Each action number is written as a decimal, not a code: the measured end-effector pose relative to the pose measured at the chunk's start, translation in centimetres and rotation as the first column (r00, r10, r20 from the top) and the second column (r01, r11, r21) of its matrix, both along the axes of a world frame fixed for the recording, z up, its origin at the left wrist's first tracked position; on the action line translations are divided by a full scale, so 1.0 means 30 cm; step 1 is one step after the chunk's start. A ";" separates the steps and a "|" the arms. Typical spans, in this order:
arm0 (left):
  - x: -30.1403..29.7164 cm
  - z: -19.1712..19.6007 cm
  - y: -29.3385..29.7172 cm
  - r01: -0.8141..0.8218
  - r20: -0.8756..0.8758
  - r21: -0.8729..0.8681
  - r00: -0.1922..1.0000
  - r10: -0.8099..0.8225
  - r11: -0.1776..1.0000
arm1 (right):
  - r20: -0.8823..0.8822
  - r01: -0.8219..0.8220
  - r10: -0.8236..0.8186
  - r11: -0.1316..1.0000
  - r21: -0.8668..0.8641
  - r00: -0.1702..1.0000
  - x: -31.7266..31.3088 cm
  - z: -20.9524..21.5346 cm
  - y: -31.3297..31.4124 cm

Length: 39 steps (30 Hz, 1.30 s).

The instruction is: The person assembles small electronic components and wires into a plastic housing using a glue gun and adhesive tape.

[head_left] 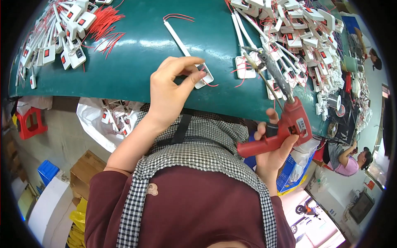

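Note:
My left hand (171, 87) rests on the green table (136, 62) and pinches the square end of a white plastic part (204, 76) with a long white stem and thin red wires. My right hand (271, 151) grips the red handle of a soldering gun (285, 120). Its grey barrel points up toward the pile of white parts, with the tip near a flat white piece (245, 66). The gun is to the right of the part under my left hand and apart from it.
Piles of white parts with red wires lie at the table's left (62, 37) and right (302, 37). Below the table edge are a white bag of parts (111, 120), cardboard boxes (84, 169), a blue crate (47, 170) and a red stool (31, 122). Another person (347, 159) sits at right.

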<state>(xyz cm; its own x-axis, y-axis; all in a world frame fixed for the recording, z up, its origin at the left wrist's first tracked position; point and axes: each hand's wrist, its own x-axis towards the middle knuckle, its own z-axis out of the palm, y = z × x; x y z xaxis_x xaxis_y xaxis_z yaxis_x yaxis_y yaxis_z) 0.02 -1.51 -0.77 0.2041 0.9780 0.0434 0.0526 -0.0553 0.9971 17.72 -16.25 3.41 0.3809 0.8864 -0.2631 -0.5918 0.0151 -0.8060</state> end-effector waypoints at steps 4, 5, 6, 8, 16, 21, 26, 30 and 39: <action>-0.040 -0.003 0.044 0.053 -0.286 0.524 0.951 0.117 0.850 | 0.191 -0.025 0.022 1.000 0.010 0.981 0.007 0.005 -0.018; -0.046 -0.013 0.054 0.076 -0.292 0.530 0.952 0.097 0.845 | 0.230 -0.053 0.051 0.999 0.005 0.972 0.011 0.009 -0.024; -0.051 -0.009 0.054 0.075 -0.295 0.528 0.950 0.099 0.846 | 0.268 -0.081 0.079 0.997 -0.002 0.960 0.012 0.012 -0.026; -0.058 0.005 0.049 0.089 -0.214 0.217 0.976 -0.041 0.972 | 0.298 -0.081 0.080 0.997 -0.010 0.951 0.013 0.015 -0.025; -0.020 -0.011 0.005 0.096 0.159 -0.104 0.984 -0.079 0.990 | 0.379 -0.109 0.132 0.991 -0.081 0.916 0.018 0.024 -0.023; -0.037 -0.024 0.015 0.119 -0.112 0.212 0.989 -0.097 0.970 | 0.399 -0.086 0.133 0.987 -0.134 0.907 0.011 0.032 -0.043; -0.055 0.006 0.037 0.230 -0.177 0.207 0.965 -0.194 0.951 | 0.357 -0.021 0.110 0.970 -0.244 0.928 0.021 0.058 -0.063; -0.061 0.010 0.047 0.299 -0.229 0.200 0.940 -0.253 0.933 | 0.307 -0.090 0.191 0.945 -0.314 0.932 0.017 0.069 -0.072; -0.060 0.003 0.057 0.336 -0.317 0.234 0.913 -0.255 0.913 | 0.383 -0.132 0.259 0.936 -0.327 0.887 0.001 0.062 -0.030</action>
